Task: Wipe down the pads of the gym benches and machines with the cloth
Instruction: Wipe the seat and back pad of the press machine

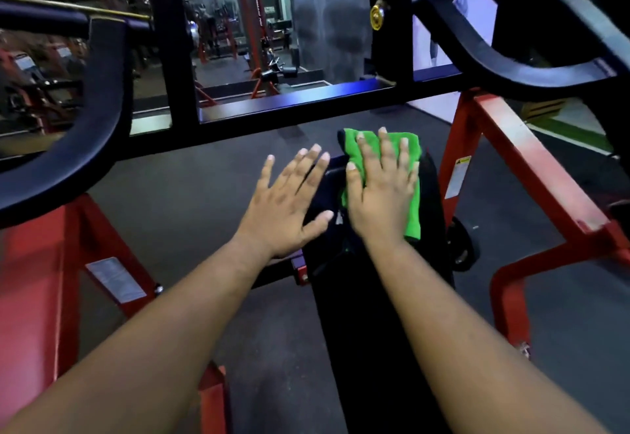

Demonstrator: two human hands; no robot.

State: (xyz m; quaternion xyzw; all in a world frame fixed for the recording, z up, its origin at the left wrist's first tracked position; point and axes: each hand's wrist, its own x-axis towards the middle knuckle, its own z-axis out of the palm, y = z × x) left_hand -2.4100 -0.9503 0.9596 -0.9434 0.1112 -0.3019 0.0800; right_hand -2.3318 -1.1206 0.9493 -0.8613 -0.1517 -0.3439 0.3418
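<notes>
Dim gym, cool blue-white glow from upper right — edges bowed by wide-angle distortion, slight softness throughout.

Frame stickers (458, 176) too blurred for reading.

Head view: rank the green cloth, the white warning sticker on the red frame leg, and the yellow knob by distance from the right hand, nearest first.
1. Green cloth: directly under the right hand, which presses it flat.
2. White warning sticker: to the right, on the red leg.
3. Yellow knob: far ahead, on the black upright.
</notes>
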